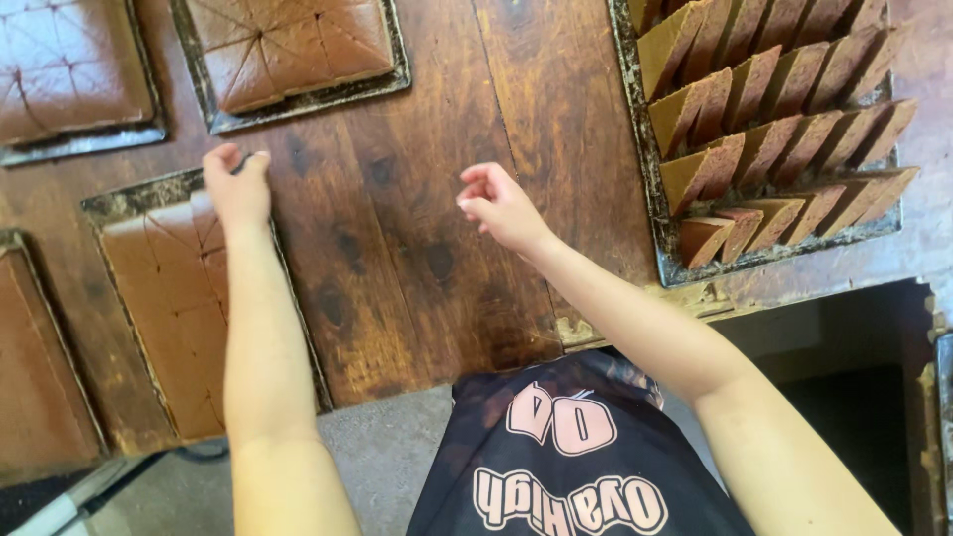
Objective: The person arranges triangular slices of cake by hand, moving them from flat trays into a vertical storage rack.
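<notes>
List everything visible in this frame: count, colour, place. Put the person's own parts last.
Trays of scored brown slab: four, dark metal; two top left, two at left edge.
Tray of cut wedges: one, brown pieces stood on edge, top right.
Wooden table: one, dark brown, under everything.
Floor: grey, below table edge.
Shirt: one, black with pink print, bottom centre.
Left hand: fingers pinched at the corner of the near left tray.
Right hand: empty, loosely curled over bare table.
</notes>
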